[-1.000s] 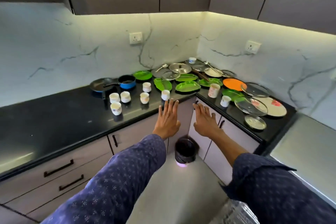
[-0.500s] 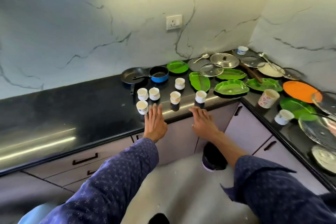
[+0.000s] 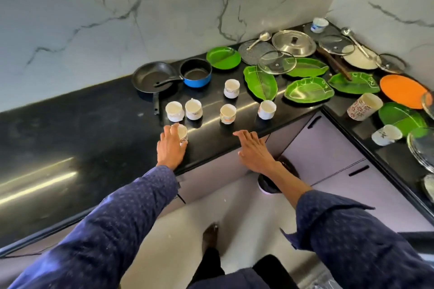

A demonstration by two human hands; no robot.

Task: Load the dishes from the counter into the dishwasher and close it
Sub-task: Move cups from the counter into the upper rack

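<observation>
Several small white cups stand on the black counter (image 3: 94,124), among them a pair (image 3: 174,111) at the left, one (image 3: 227,113) in the middle and one (image 3: 267,109) to the right. My left hand (image 3: 170,145) reaches over the counter edge. Its straight fingers touch the nearest cup (image 3: 182,132) and partly hide it. My right hand (image 3: 253,150) lies flat and open over the counter edge, holding nothing. Behind the cups are a black frying pan (image 3: 152,77) and a blue saucepan (image 3: 196,75). The dishwasher is not in view.
Green leaf-shaped plates (image 3: 308,90), a round green plate (image 3: 223,57), an orange plate (image 3: 402,90), a glass lid (image 3: 277,62), a steel lid (image 3: 293,43) and a patterned mug (image 3: 365,107) fill the corner. A dark bin (image 3: 277,185) stands on the floor by the drawers.
The view has swung left and closer to the counter. My left hand has moved forward onto the nearest cup. My right hand has advanced to the counter edge.
</observation>
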